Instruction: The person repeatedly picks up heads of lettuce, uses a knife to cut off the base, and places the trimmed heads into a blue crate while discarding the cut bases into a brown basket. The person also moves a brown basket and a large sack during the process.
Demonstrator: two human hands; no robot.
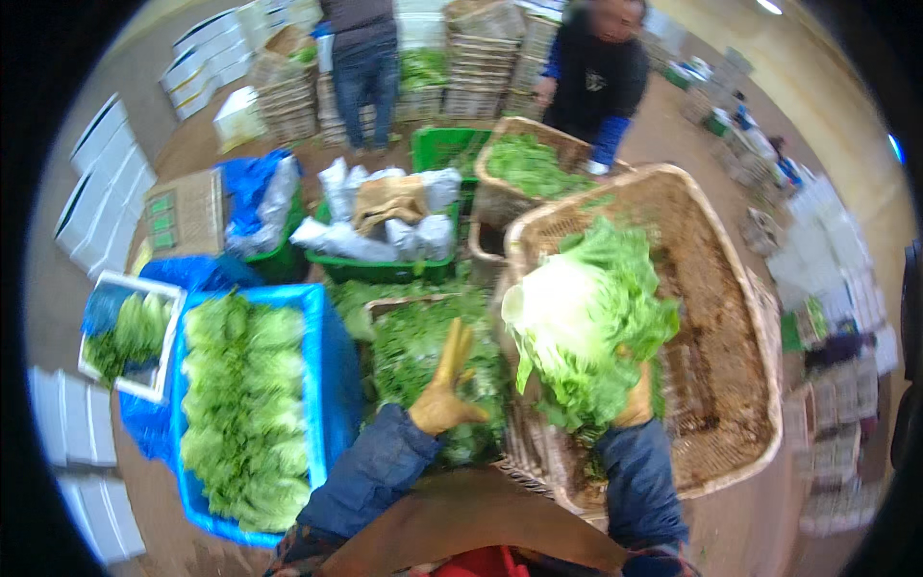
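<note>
My right hand (634, 397) holds a leafy head of lettuce (591, 317) over the left side of a large, soiled plastic crate (721, 360); leaves hide most of its fingers. In the middle, my left hand (443, 389), in a yellowish glove, has its fingers spread and holds nothing. Below it lie loose green leaves (411, 346) in and around a crate. To the left, a blue-lined box (317, 404) carries rows of lettuce heads (245, 411).
A green crate with silvery bags (433, 238) stands ahead. Beyond the large crate is another crate of greens (526, 166), with a person (595, 72) beside it. Another person (364, 72) stands farther back near stacked crates (479, 72). A white box of vegetables (173, 339) sits far left.
</note>
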